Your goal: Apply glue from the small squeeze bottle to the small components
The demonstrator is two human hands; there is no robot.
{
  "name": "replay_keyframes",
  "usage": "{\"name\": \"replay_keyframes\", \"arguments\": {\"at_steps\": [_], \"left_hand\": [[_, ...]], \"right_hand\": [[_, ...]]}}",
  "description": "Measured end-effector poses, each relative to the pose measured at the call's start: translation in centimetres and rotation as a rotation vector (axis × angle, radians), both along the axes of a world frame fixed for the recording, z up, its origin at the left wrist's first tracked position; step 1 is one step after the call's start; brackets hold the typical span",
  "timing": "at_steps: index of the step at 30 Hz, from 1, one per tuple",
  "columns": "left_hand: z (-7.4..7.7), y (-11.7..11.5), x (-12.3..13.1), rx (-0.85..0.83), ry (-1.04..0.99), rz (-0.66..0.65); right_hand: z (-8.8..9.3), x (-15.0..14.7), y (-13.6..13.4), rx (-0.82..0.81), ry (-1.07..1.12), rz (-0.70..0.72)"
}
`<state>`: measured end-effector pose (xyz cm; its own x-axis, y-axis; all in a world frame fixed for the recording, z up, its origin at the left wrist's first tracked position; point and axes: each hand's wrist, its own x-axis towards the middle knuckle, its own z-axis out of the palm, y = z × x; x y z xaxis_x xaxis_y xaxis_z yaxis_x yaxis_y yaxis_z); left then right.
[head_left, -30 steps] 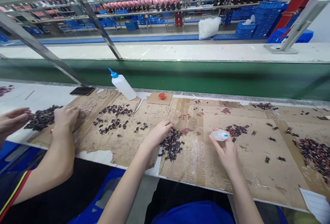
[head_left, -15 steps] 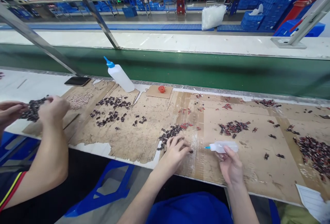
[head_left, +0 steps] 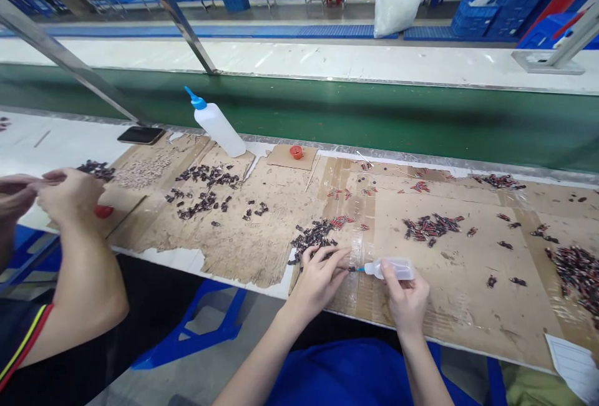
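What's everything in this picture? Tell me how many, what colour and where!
small bottle: one, see-through with blue tip, in right grip
dark piece: one, black, at left grip
black parts: many, black, left and centre
red-black parts: many, red and black, centre and right
pale bits: many, pinkish, left
large bottle: one, white with blue nozzle, back, left of centre
red cup: one, red, back centre
phone: one, black, back left
paper: one, white, front right
cardboard: several pieces, brown, underneath
bag: one, whitish, background
crates: many, blue, background
co-worker's hands: two, bare, far left
left grip: one, bare, front centre
right grip: one, bare, beside it
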<state>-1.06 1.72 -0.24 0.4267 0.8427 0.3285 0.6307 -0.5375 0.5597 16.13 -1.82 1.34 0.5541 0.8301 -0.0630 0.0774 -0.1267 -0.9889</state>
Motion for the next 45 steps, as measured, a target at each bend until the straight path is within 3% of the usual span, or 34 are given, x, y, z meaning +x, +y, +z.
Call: {"name": "replay_keyframes", "arguments": {"at_steps": [15,23,34,45], "left_hand": [[0.5,0.1,0.2,-0.109,-0.027,0.047],[0.9,0.3,0.2,-0.135,-0.028,0.057],[1.2,0.3,0.1,-0.133,-0.018,0.028],[1.2,0.3,0.1,-0.133,0.006,0.031]], "right_hand": [[-0.2,-0.1,0.0,-0.049,-0.009,-0.004],[-0.2,-0.2,0.1,-0.026,0.007,-0.134],[-0.3,-0.2,0.1,-0.016,-0.033,-0.018],[-1.3,0.8,-0.2,0.05,0.141,-0.223]]}}
